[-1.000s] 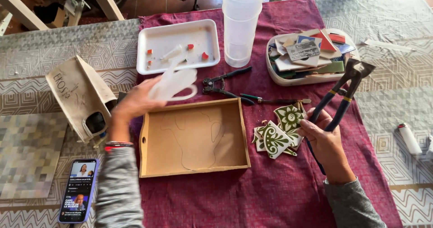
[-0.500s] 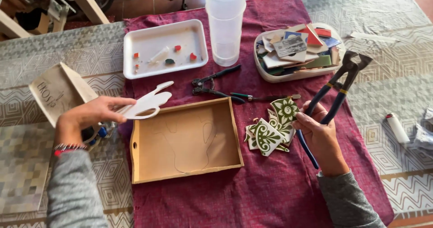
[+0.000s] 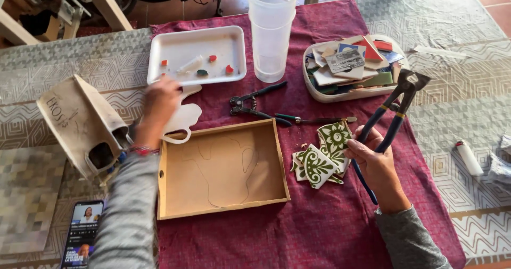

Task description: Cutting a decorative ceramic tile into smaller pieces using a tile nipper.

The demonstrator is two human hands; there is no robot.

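My left hand [image 3: 159, 105] grips a flat white cutout [image 3: 183, 121] and holds it low over the red cloth, just left of the wooden tray's far corner. The shallow wooden tray [image 3: 223, 194] lies in front of me with a pencilled outline on its bottom. My right hand [image 3: 377, 165] is closed on blue-handled tile nippers [image 3: 395, 106], whose jaws point up and away. The same hand rests against broken green-and-white patterned tile pieces [image 3: 322, 157] lying right of the tray.
A white foam tray [image 3: 159, 56] with small coloured bits, a tall clear cup [image 3: 271, 29] and a white dish of tile fragments [image 3: 348, 69] stand at the back. Small black pliers [image 3: 255, 101] lie nearby. A cloth bag [image 3: 80, 122] and phone [image 3: 82, 232] are left; a white tube [image 3: 468, 157] is right.
My left hand carried the white cutout from above the tray out to the left, then back down to the cloth beside the tray. My right hand stayed on the nippers and tiles.
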